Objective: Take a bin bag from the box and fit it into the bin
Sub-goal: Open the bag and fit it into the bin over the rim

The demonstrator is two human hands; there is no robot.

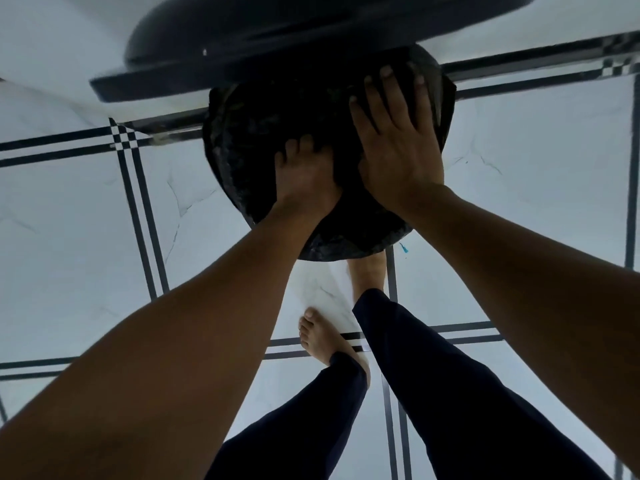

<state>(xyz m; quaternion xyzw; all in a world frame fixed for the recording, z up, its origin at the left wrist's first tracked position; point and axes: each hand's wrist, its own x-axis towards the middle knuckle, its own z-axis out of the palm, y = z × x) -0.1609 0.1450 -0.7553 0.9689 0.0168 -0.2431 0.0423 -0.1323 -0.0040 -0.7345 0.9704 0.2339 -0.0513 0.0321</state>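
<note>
Two bare arms reach down to a round bin (pixel 242 174) on the white tiled floor (pixel 76 237), its mouth lined with a black bin bag (pixel 332 249) folded over the rim. The right hand (pixel 398 140) lies flat with fingers spread, pressing the bag inside the far side. The left hand (pixel 304 174) dips into the opening; whether its fingers curl on the plastic cannot be told. A dark raised lid (pixel 277 39) overhangs the bin's far edge. Bare feet in dark trousers (pixel 450 393) stand just beside the bin.
</note>
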